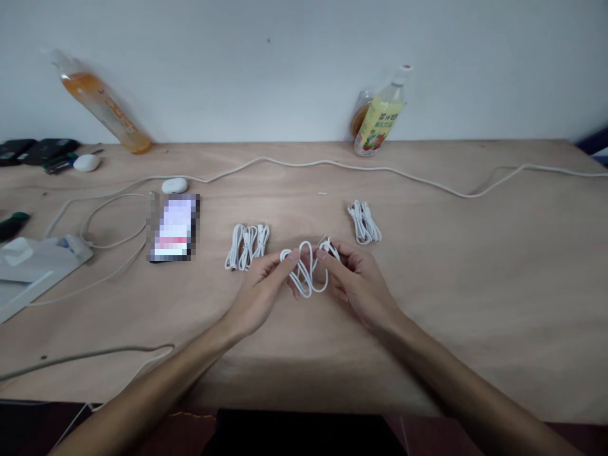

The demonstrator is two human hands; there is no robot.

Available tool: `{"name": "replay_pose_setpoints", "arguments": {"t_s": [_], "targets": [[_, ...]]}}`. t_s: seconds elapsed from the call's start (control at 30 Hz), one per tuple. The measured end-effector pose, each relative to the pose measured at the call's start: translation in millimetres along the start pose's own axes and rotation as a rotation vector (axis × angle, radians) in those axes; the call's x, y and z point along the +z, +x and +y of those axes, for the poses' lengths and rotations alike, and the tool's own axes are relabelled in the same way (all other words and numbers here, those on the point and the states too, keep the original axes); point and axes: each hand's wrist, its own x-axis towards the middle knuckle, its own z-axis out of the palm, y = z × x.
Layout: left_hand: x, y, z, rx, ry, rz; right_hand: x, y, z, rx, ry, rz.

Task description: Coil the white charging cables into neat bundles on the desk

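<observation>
L hand [263, 278] + R hand [363, 282], white cable [306, 278], ends unclear

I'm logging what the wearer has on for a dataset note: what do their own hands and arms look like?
Both the left hand and the right hand are without gloves. No watch or bracelet shows at either wrist, and no sleeve shows on the left forearm or right forearm. Whether there are rings, I can't tell.

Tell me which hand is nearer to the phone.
Left. The left hand is right of the phone, slightly nearer the person; the right hand is farther right, beyond the white cable both hold.
</observation>
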Motion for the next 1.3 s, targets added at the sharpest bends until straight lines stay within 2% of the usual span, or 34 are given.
{"name": "replay_pose_setpoints", "arguments": {"t_s": [0.17, 0.3, 0.37, 0.47, 0.57, 0.73, 0.87, 0.93, 1.1, 1.3], "targets": [[0.7, 0, 6, 0.035, 0.095, 0.018, 1, -2, -2, 0.058, 0.086, -0.002], [0.8, -1, 5, 0.027, 0.108, -0.014, 2, -3, -3, 0.195, 0.182, 0.002], [0.4, 0, 4, 0.021, 0.086, -0.044, 2, -3, -5, 0.286, 0.265, -0.008], [-0.3, 0, 0, 0.006, -0.03, -0.08, 2, -2, -10, 0.372, 0.384, -0.092], [0.8, 0, -3, -0.028, -0.194, -0.082, 3, -3, -14, 0.351, 0.426, -0.144], [5.9, -3, 0, -0.145, -0.358, 0.005, 5, -7, -11, 0.236, 0.361, -0.126], [7.8, -4, 2, -0.194, -0.46, 0.001, 6, -9, -10, 0.257, 0.383, -0.17], [7.2, -4, 1, -0.196, -0.439, -0.009, 7, -9, -11, 0.27, 0.419, -0.171], [6.4, -7, -5, -0.143, -0.2, -0.014, 8, -9, -11, 0.284, 0.477, -0.121], [8.1, -13, -9, -0.038, -0.099, -0.055, 8, -9, -9, 0.251, 0.419, -0.096]]}}
